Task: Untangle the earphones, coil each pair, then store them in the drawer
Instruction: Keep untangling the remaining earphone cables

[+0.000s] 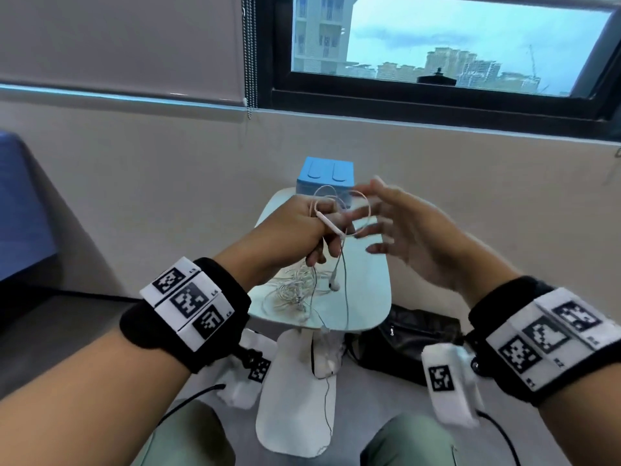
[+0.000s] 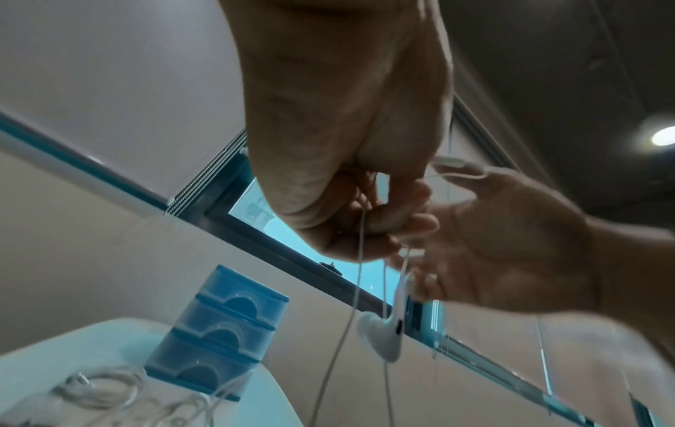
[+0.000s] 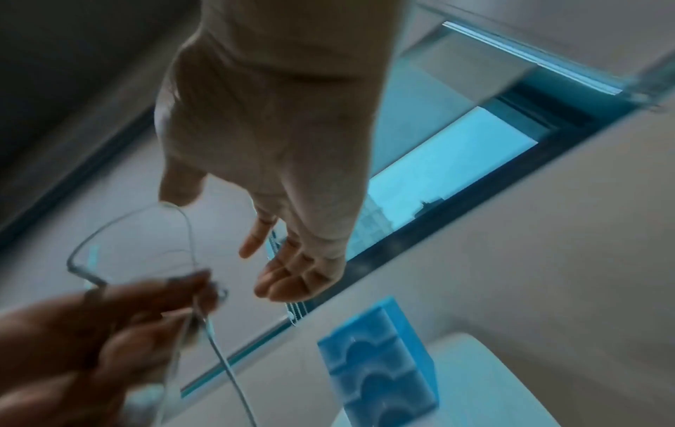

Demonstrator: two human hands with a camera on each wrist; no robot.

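White earphones [image 1: 331,227]; blue drawer unit [image 1: 325,178]; pale bench [image 1: 366,297]; black wristbands [image 1: 188,314] bearing black-and-white square code patterns; black bag [image 1: 403,338]; green trousers [image 1: 406,442].

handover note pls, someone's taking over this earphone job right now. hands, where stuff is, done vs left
Left hand: grips one white earphone cable, a loop standing above the fingers, an earbud dangling below.
Right hand: open, fingers spread beside the loop, holding nothing.
Tangled earphones: a heap on the small white table, below the left hand; the held cable runs down towards it.
Blue drawer unit: at the table's far end, all three drawers shut.
Done: one pair partly lifted clear.
Left: finish separating, coil each pair, open a drawer, store them.
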